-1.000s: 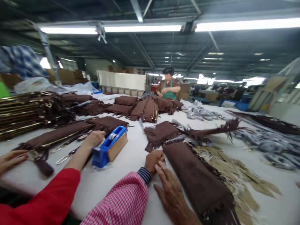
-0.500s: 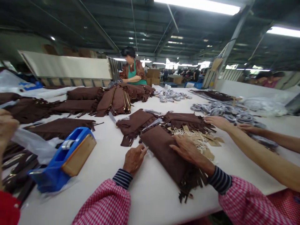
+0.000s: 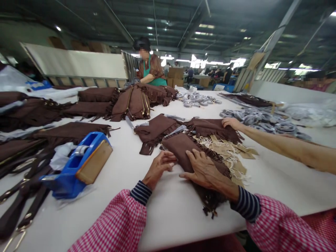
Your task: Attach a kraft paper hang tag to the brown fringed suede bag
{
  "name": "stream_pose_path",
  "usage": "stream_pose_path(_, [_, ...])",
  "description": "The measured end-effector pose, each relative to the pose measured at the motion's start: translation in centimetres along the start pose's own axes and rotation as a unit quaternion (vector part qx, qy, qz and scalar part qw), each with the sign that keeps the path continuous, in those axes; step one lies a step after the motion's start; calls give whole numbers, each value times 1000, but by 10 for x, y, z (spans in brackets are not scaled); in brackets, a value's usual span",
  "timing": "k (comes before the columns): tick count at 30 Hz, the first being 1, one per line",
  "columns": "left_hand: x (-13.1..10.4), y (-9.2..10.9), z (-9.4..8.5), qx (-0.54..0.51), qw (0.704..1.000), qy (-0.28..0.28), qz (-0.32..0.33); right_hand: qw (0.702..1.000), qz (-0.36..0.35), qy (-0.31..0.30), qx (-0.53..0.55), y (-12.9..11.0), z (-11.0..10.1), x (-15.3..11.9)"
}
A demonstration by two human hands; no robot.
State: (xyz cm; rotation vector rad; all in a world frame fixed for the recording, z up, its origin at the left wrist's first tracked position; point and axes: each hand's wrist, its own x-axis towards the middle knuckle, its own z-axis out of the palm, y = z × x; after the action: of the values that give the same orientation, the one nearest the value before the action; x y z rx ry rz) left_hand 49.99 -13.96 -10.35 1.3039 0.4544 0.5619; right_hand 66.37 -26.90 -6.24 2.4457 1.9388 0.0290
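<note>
On the table (image 3: 168, 213), the bag (image 3: 180, 148) is partly covered by the right hand (image 3: 203, 169), grip spread. The left hand (image 3: 160, 166) is curled at its left edge; whether anything is pinched cannot be told. From the bag: tags (image 3: 238, 168) are crowded close at two o'clock; a second bag (image 3: 208, 126) is touched by a co-worker's hand (image 3: 232, 123) at one; the dispenser (image 3: 78, 166) is placed at nine.

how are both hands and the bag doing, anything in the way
Right hand spread on bag. Left hand at its edge, grip unclear. Bag on table, tags alongside. Co-worker's hand at another bag beyond, apart from both hands.
</note>
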Motion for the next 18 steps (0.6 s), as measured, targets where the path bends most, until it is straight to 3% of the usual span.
stream_pose_path(7, [-1,2,4,-30,996,-59,50,997,-56,-13,-41,3,-33,8])
stream_pose_path(9, [0,2,3,-33,998,-22,47,997,-62,-16,-40,12,-49,17])
stream_pose_path(14, [9,-5,-9,6,987,161,25,998,-62,1,-22,42,-96,47])
stream_pose_path(18, [14,-11,-20,25,974,216,56,995,-94,-5,46,65,-134,66])
